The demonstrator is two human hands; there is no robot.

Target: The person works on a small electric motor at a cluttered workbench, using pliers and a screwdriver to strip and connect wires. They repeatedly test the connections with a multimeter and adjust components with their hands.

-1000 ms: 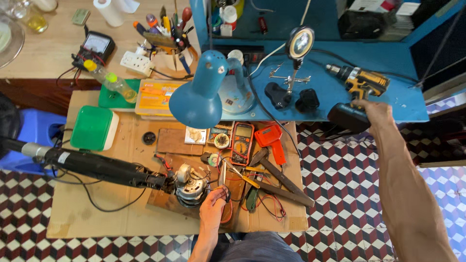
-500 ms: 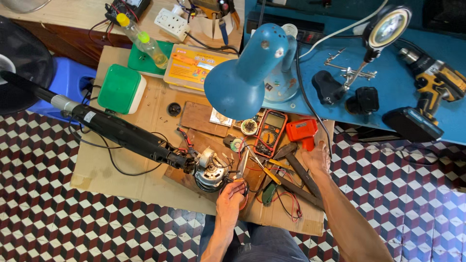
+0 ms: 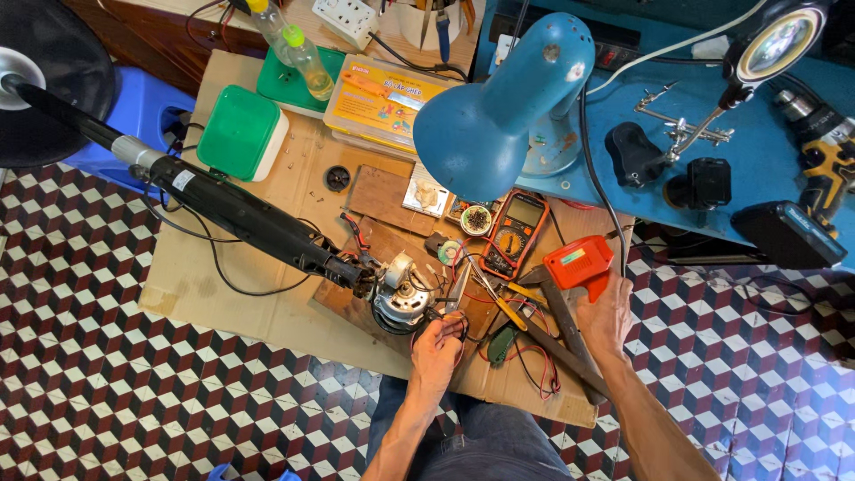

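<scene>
An opened fan motor (image 3: 401, 298) with bare windings lies on a sheet of cardboard (image 3: 258, 307), joined to a long black fan pole (image 3: 236, 212). My left hand (image 3: 436, 352) sits just below the motor, fingers pinched on thin black wires (image 3: 445, 322) coming from it. My right hand (image 3: 607, 313) is closed around the grip of an orange soldering gun (image 3: 579, 263) at the cardboard's right edge. Between the hands lie tweezers, a yellow-handled tool and a dark hammer (image 3: 563, 334).
A blue desk lamp (image 3: 499, 107) hangs over an orange multimeter (image 3: 515, 233) and a solder spool (image 3: 450, 252). A green box (image 3: 240, 132), plastic bottle (image 3: 303, 58) and yellow case (image 3: 387, 93) are at the back. A cordless drill (image 3: 828, 165) rests on the blue bench (image 3: 712, 107).
My right hand left the drill on the blue bench and came down to the orange soldering gun. My left hand stayed at the motor. The view shifted left and closer.
</scene>
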